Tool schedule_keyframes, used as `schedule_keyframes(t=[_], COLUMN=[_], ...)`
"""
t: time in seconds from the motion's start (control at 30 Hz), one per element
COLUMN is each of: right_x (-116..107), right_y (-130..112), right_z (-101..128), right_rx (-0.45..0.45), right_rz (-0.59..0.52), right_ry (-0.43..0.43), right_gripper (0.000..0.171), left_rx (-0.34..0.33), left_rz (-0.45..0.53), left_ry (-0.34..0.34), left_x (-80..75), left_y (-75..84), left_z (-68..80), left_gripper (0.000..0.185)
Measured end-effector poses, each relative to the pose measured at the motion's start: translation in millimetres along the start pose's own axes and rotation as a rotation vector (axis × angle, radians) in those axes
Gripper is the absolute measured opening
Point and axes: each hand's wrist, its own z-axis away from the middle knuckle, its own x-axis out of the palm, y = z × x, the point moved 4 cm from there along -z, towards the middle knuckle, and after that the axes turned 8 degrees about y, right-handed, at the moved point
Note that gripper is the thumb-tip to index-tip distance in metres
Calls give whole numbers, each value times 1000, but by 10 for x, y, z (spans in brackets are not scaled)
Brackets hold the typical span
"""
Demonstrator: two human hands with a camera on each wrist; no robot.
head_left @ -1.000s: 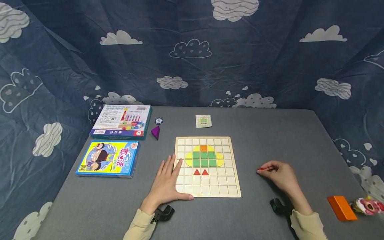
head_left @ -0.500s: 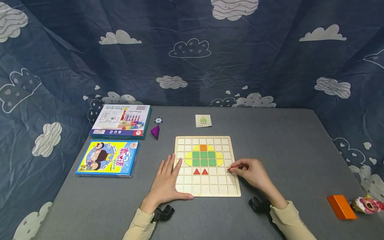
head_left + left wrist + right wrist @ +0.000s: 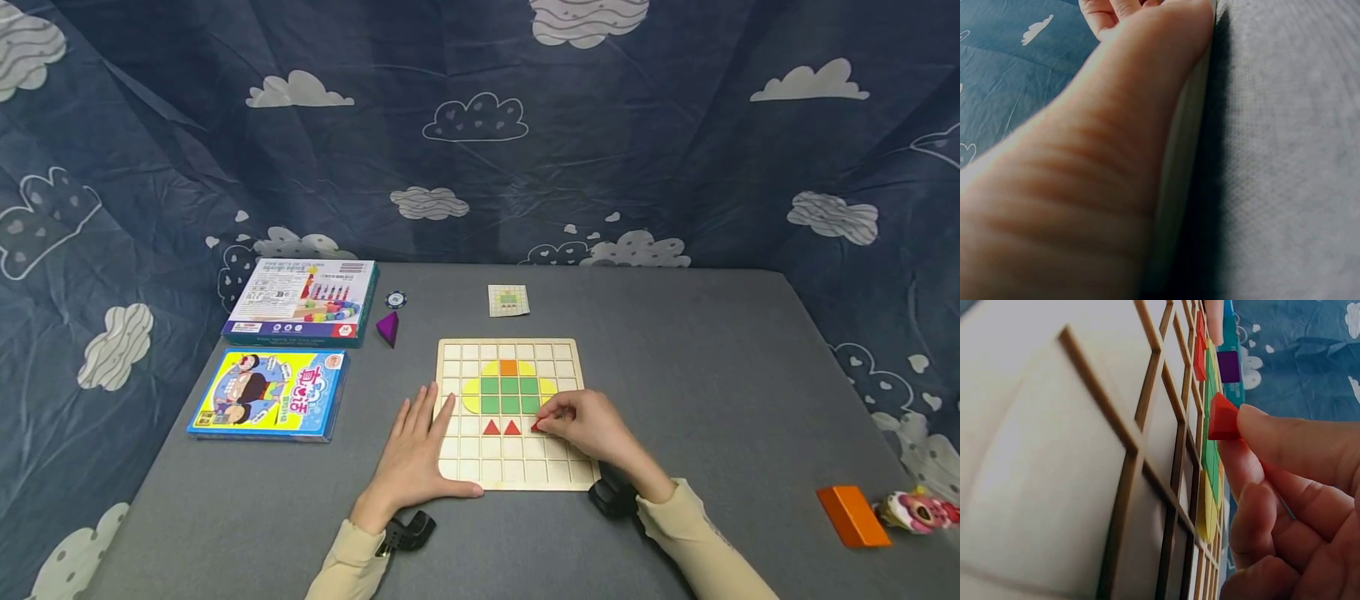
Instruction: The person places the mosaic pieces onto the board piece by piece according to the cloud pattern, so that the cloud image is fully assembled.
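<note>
the left hand (image 3: 417, 457) lies flat with straight, relaxed fingers on the near left corner of the wooden grid board (image 3: 570, 358), gripping nothing; in the left wrist view its heel (image 3: 1116, 156) presses against the board's edge on the grey table (image 3: 712, 350). the right hand (image 3: 588, 429) rests over the near right part of the board, thumb and forefinger pinching a small red triangle piece (image 3: 536, 427), the other fingers curled below; the right wrist view shows the piece (image 3: 1222, 417) held just above the grid cells, whether it touches the board cannot be told. it sits just right of two red triangles (image 3: 502, 428) already seated in neighbouring cells. one row further, the board's cells hold green squares (image 3: 510, 395) flanked by yellow curved pieces (image 3: 472, 395), with an orange square (image 3: 508, 367) above them. well off to the right lie an orange block (image 3: 853, 516) and a pink toy (image 3: 917, 511). to the left sits a yellow and blue box (image 3: 268, 394), beyond it a teal box (image 3: 303, 302), a purple pyramid (image 3: 387, 328) and a small round chip (image 3: 396, 299). past the board lies a small pattern card (image 3: 508, 300).
</note>
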Motion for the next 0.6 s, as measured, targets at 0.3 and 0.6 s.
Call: schedule_keyframes(t=[0.3,0.6], right_x=[85,107], right_y=[-24,-13], right_z=[-43,-43], right_rx=[-17,-12], right_rz=[30,49], right_ry=[-39,-43], right_gripper=[7,4], left_rx=[-9,-11], left_rz=[14,17], left_ry=[-5,-9], left_x=[-10,-14], left_y=[3,11], left_z=[-3,-1], left_gripper=[129,129])
